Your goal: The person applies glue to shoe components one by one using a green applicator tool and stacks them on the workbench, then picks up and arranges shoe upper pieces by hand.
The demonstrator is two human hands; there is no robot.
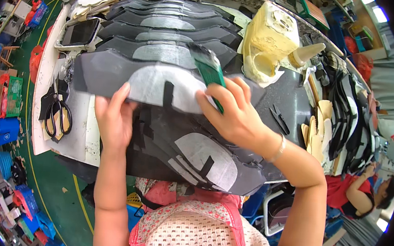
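Observation:
Raised above the table is a dark grey curved panel (100, 74) with a white half-oval patch and a short black strip on it. My left hand (115, 123) pinches its lower left edge, thumb in front. In my right hand (240, 112) is a green-handled brush (210, 75) with dark bristles pointing up and away; those fingers also reach the panel's right edge. Behind it, similar panels (166, 23) lie overlapped in a row. Nearer my body, more panels with white patches (208, 159) are fanned out on the table.
A glue-crusted yellowish container (275, 34) stands at the far right, beside a cone-shaped nozzle (306, 55). Thread snips (279, 120) and tan cut pieces (317, 129) lie right. Black scissors (57, 113) and a phone-like device (78, 33) lie left. Another person (355, 193) sits at right.

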